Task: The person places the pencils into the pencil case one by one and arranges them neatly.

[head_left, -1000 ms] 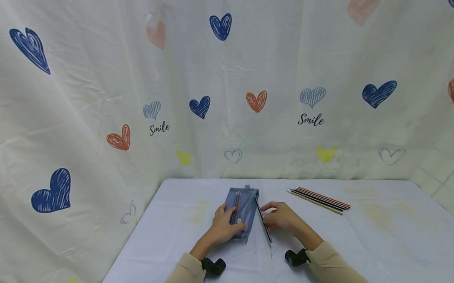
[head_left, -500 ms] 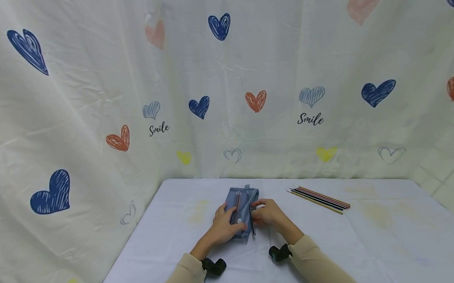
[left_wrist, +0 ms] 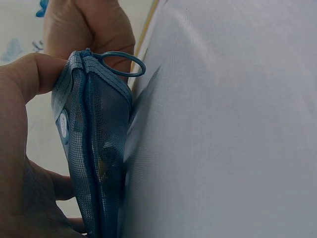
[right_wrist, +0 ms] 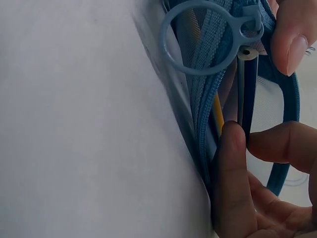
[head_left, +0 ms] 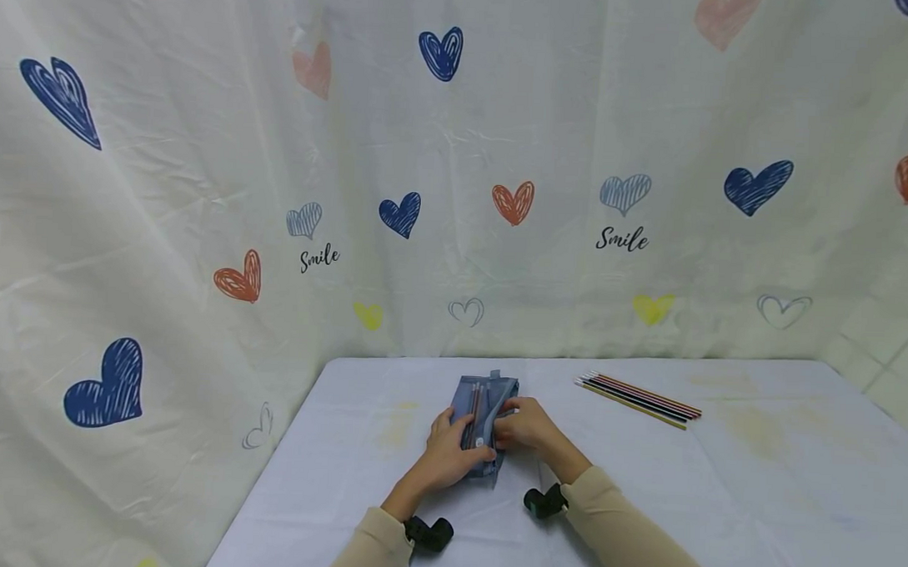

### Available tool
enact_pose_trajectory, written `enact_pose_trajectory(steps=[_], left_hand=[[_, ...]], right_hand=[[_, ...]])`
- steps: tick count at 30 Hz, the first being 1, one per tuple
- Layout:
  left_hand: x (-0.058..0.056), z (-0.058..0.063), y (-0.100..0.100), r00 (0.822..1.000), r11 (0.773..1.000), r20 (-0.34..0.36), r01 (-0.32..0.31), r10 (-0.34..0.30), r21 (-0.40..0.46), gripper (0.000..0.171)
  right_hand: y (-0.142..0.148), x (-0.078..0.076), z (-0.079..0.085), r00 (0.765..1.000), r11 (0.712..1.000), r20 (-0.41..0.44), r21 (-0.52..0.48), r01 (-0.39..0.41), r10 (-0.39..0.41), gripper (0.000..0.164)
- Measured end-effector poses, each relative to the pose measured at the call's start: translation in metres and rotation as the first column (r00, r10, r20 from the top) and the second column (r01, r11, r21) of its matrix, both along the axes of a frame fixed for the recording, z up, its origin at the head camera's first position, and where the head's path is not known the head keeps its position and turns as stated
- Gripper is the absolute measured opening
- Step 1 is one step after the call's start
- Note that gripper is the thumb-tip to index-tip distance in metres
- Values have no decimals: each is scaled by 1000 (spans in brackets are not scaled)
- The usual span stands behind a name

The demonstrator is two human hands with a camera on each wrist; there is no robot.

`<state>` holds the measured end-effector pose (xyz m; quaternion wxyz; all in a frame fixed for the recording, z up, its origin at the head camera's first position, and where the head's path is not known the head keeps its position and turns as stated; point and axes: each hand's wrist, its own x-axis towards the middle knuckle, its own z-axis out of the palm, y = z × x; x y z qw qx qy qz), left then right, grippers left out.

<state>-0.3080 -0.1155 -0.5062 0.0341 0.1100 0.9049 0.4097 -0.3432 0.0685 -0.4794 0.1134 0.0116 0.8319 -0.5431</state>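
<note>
A blue mesh pencil case [head_left: 465,392] lies on the table, with pencils visible through its top. My left hand [head_left: 448,452] grips it from the left, thumb near its lower end. In the right wrist view the zip stands open, a round pull ring [right_wrist: 166,44] at one end. There my right hand [head_left: 527,425] pinches a dark blue pencil [right_wrist: 251,94] between thumb and finger, inside the opening. A yellow pencil [right_wrist: 218,114] shows deeper in the case. From the head view the pinched pencil is hidden by the hand and case.
Several loose pencils [head_left: 638,400] lie side by side toward the back right of the white-covered table [head_left: 777,495]. Behind it hangs a pale curtain [head_left: 544,278] printed with hearts. Each wrist wears a dark camera.
My right hand has moved left with the pencil, from beside the pencil case into its open side. My left hand has stayed in place on the case.
</note>
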Motion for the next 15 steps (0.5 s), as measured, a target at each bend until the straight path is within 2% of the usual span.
enact_pose_trajectory(steps=[5, 11, 13, 15], left_hand=[[1, 2, 0, 1000, 1000, -6, 1, -1, -5, 94], [0, 1, -1, 1000, 1000, -11, 8, -8, -8, 95], [0, 0, -1, 1000, 1000, -13, 12, -12, -10, 95], [0, -1, -1, 1000, 1000, -15, 15, -15, -13, 96]], right_hand=[[-1, -3, 1, 1000, 1000, 15, -10, -6, 7, 49], [-4, -3, 0, 998, 998, 28, -43, -49, 50, 57], [-4, -2, 0, 998, 997, 14, -58, -57, 58, 55], [-4, 1, 0, 997, 993, 2, -91, -73, 74, 46]])
